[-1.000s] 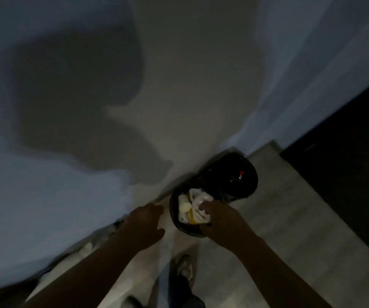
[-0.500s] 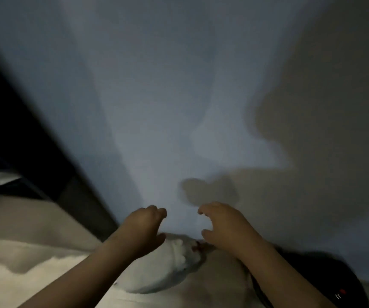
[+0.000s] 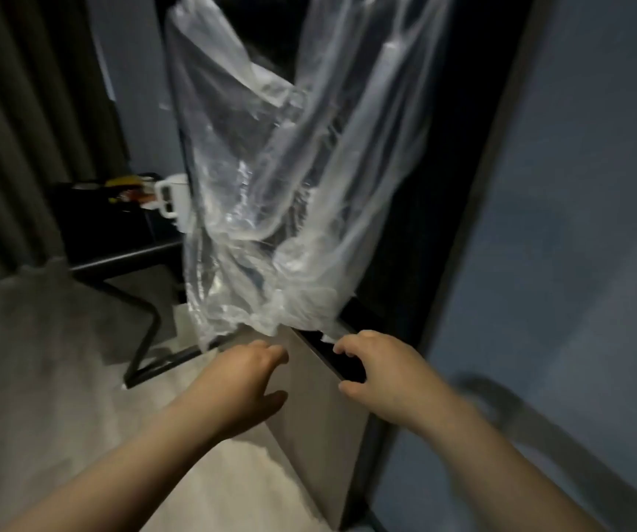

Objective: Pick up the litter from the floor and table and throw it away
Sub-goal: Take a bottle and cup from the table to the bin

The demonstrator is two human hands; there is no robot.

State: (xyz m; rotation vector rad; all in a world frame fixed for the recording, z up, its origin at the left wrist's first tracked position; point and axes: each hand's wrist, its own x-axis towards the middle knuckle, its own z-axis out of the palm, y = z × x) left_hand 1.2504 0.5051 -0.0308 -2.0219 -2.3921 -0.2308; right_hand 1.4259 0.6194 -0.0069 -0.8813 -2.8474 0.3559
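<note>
Hands reach forward side by side in dim light toward a large, crumpled clear plastic bag (image 3: 271, 178) that hangs above them in front of a dark opening. The left hand (image 3: 244, 382) is loosely curled just under the bag's gathered lower end, its fingers bent and holding nothing, though whether they touch the plastic cannot be told. The right hand (image 3: 382, 372) curls its fingers (image 3: 342, 345) over the top edge of a pale grey panel (image 3: 320, 424), with a scrap of the plastic right at the fingertips. Behind on the left, a white mug (image 3: 171, 199) stands on a black metal-legged table (image 3: 117, 240) near dark ribbed curtains (image 3: 33, 120).
</note>
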